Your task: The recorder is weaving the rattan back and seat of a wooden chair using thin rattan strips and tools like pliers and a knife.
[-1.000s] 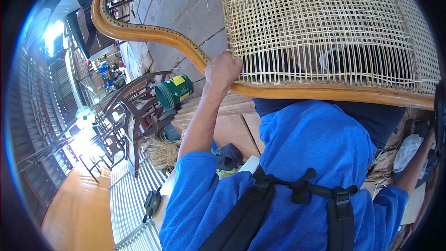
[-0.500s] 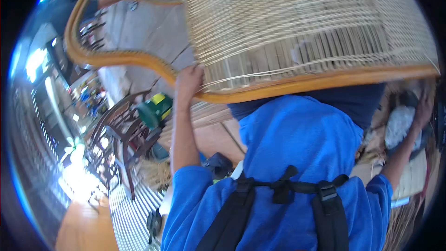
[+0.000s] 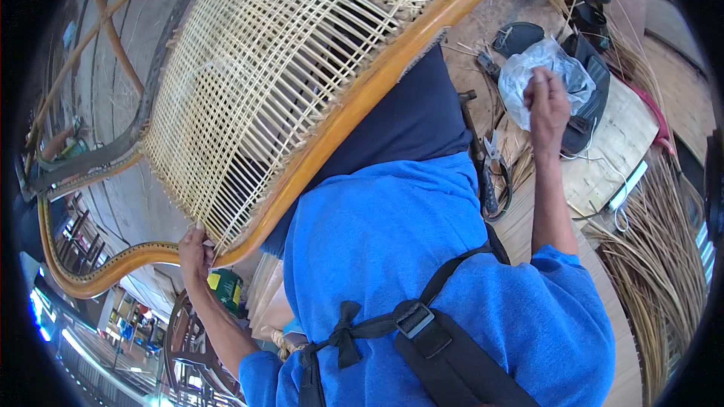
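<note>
Beyond the dark wooden chair stretches a grey floor scored with dark lines. Bright white-blue light glares well to the chair's left, with small, multicoloured clutter between them.

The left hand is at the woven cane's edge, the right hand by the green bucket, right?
Not quite: the head view shows the right hand in front of the plastic bag, not by the green bucket. The left hand is at the edge of the woven cane.
</note>
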The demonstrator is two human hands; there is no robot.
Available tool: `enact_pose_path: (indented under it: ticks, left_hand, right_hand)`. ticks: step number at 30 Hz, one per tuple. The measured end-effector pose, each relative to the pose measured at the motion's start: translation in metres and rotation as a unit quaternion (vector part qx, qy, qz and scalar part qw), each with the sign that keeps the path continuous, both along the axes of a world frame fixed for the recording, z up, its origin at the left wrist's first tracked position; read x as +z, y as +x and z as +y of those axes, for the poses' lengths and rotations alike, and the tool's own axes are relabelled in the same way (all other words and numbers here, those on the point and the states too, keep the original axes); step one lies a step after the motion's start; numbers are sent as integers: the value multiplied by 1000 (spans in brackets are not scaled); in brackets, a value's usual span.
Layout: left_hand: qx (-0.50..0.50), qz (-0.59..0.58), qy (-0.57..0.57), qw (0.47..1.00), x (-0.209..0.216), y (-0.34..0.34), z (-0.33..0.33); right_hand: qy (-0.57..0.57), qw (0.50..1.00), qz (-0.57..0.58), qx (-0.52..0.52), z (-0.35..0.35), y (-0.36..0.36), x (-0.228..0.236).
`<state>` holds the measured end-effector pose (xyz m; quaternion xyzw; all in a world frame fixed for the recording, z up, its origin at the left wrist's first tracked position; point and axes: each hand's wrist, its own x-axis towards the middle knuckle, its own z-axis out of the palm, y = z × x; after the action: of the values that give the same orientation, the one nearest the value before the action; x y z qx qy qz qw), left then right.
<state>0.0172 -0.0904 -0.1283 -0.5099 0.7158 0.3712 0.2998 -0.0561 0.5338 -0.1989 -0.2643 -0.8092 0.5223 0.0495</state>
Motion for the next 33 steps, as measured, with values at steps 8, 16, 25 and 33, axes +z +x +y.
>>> enact_pose_path:
  ticks: [8,16,25,33]
  left_hand:
    - [-6,5,-23,1000,9,-3,9]
    - [-30,6,4,1000,6,6,-6]
    - [-32,-9,-69,997,7,-6,10]
    - [-58,14,-107,992,-2,17,-11]
  right_hand:
    - [28,997,-50,50,-29,23,-12]
    - [59,998,20,25,-4,-53,-26]
    - [300,923,-145,189,3,-54,-71]
    - [319,937,-70,123,-24,-41,-75]
